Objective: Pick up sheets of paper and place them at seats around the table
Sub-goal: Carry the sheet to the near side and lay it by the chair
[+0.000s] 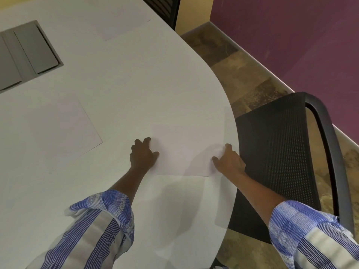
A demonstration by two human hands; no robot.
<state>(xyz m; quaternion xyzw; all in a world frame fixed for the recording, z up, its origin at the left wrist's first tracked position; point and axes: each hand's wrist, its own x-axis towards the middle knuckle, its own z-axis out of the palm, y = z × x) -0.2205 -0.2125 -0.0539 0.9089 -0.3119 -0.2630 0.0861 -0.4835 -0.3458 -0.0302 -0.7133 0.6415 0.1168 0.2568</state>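
my striped sleeves [101,220] come in low over the near end of the desk [120,90]. both of my hands lie on one sheet of paper [184,152] by the curved desk edge, right in front of the black mesh chair [275,152], so this looks like the seat it is meant for. my left hand [143,155] presses its left side with the fingers loosely spread and flat, pinching nothing. my right hand [229,161] sits on the right side, fingers curled onto the sheet near the rim; whether they pinch it or only press, i cannot tell. i judge i am squaring and settling the sheet, not lifting it. its right edge runs close to the desk rim, so there is little room that way and plenty toward the middle. further left lies a second sheet [64,129], well apart. beyond is a grey cable hatch [29,53], then a third sheet [120,24] by a far chair [165,8].
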